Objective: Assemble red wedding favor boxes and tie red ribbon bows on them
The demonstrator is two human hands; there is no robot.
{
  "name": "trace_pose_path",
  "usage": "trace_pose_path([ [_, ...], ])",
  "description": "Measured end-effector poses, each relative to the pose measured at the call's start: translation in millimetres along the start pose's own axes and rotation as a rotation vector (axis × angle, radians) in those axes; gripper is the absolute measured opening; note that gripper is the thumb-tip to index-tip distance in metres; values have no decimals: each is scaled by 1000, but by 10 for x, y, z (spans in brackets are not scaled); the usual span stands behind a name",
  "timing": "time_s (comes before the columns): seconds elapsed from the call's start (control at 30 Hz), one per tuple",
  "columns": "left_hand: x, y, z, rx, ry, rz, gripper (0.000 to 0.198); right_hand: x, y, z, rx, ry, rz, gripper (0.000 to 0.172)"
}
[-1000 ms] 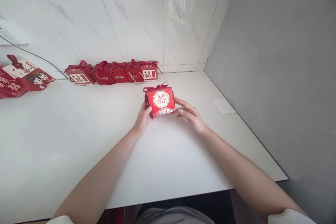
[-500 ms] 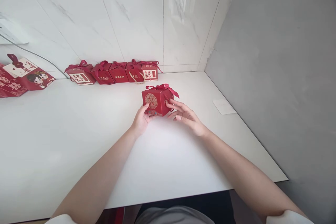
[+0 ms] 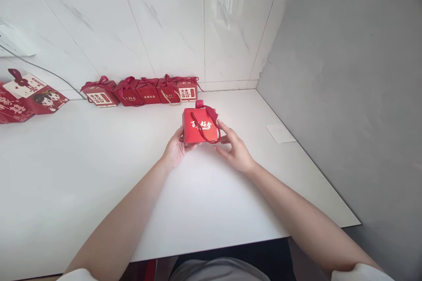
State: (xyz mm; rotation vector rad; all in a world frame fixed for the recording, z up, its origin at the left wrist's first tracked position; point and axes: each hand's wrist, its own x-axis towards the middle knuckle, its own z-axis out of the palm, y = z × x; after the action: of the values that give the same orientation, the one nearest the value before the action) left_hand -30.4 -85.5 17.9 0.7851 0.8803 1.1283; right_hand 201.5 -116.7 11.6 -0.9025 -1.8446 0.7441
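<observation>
Fingers [image 3: 180, 135] of the left hand [image 3: 174, 151] and the right hand [image 3: 234, 151] are set narrow, clamping one box [image 3: 198, 124] by its opposite sides. The box sits between the fingertips, low over the table [image 3: 204, 202]; whether it touches the table cannot be told. It is judged to be light, thin card that dents under pressure. Grip the flat side walls, not the ribbon [image 3: 205, 108] or the cord loop [image 3: 207, 136].

Beyond the fingertips, five small boxes [image 3: 148, 93] line the wall. Far to the left of the fingers lie two larger boxes [image 3: 36, 94]. To their right lies one paper slip [image 3: 280, 133].
</observation>
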Motion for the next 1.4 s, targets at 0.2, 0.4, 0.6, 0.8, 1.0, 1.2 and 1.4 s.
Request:
trace_pose_path([
  [0.2,0,-8,-5,27,16,56,38,16,-41,-45,24,64,14,61],
  [0.4,-64,-43,-54,332,-75,300,65,86,7,-34,394,202,331,64],
  [0.6,-99,-37,-57,436,-118,312,60,80,-11,-45,461,226,436,46],
  [0.8,-95,-19,-29,400,-57,281,56,68,23,-37,486,160,434,41],
  [1.0,-104,-8,-24,382,-79,257,57,82,82,-38,488,138,460,40],
  [1.2,-93,-8,-32,382,-82,240,58,82,113,-31,493,148,464,38],
  [1.4,-96,-1,-37,391,-80,233,59,80,137,-30,491,140,459,36],
])
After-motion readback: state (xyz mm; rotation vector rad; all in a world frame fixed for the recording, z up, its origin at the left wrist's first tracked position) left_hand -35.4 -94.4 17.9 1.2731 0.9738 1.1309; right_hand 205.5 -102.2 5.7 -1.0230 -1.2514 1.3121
